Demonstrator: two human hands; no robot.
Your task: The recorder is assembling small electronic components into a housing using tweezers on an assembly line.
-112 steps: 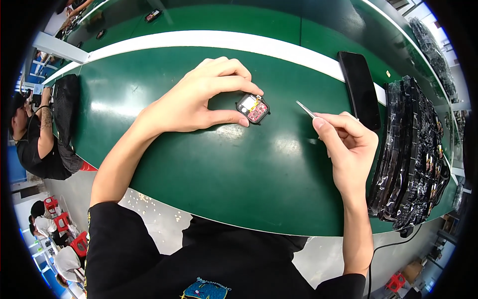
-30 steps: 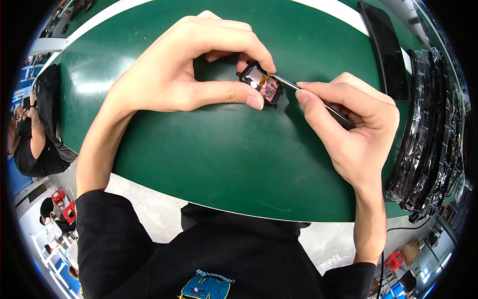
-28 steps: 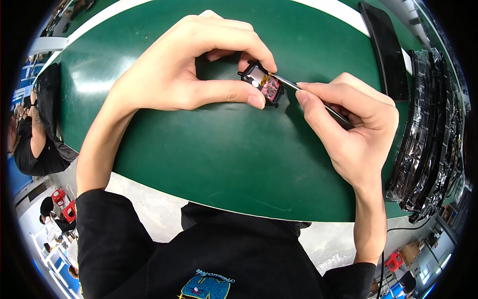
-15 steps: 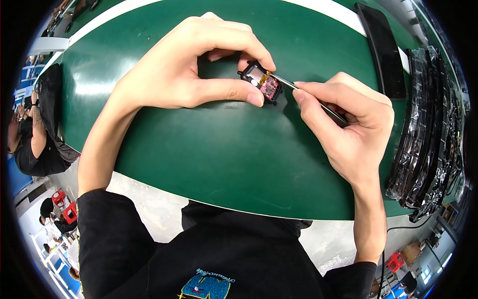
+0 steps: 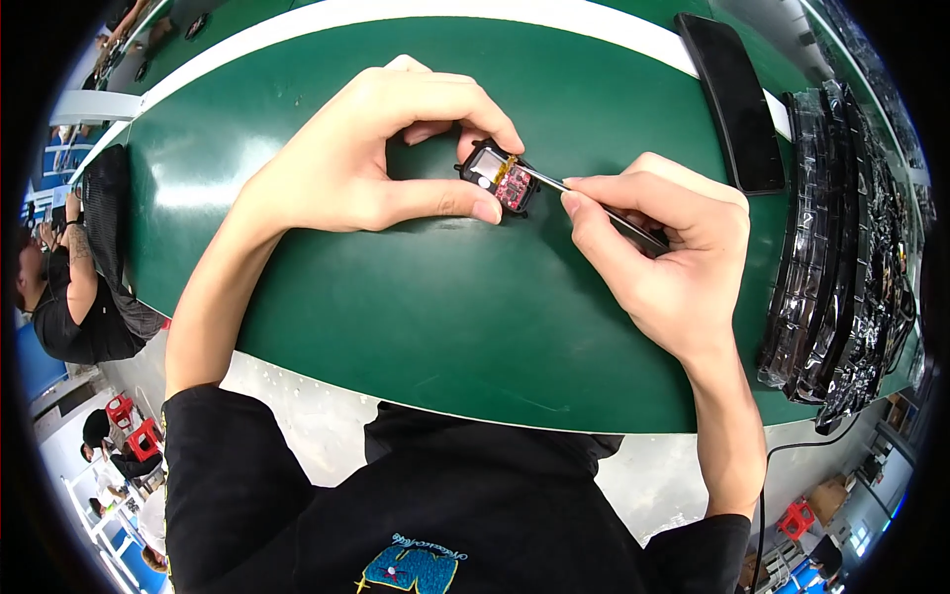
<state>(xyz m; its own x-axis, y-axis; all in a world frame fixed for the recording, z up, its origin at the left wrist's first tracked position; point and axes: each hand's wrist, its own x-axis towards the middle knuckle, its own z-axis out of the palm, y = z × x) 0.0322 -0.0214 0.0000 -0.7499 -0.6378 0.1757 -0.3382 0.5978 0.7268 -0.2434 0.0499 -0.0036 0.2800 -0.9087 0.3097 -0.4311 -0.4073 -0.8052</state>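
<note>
A small black smartwatch case (image 5: pixel 492 164), its inside showing, is pinched by its edges between the thumb and fingers of my left hand (image 5: pixel 381 148). Inside it are a silvery rectangular part, a strip of amber tape and a red circuit board (image 5: pixel 513 187). My right hand (image 5: pixel 673 233) grips a slim pointed metal tool (image 5: pixel 596 207) like a pen. The tool's shiny tip meets the upper right edge of the case, near the amber tape; whether it touches a part inside is too small to tell. The case is held over the green table (image 5: pixel 445 327).
A black phone-like slab (image 5: pixel 734 104) lies at the table's far right. Stacked black strips in clear plastic (image 5: pixel 816 247) fill the right side, with a black cable (image 5: pixel 807 446) below. A black mesh chair back (image 5: pixel 104 213) and another person (image 5: pixel 84 297) are at the left.
The whole view has shifted a little, so the table items sit further left. Both hands keep their grips, and the tool's tip stays at the case's edge.
</note>
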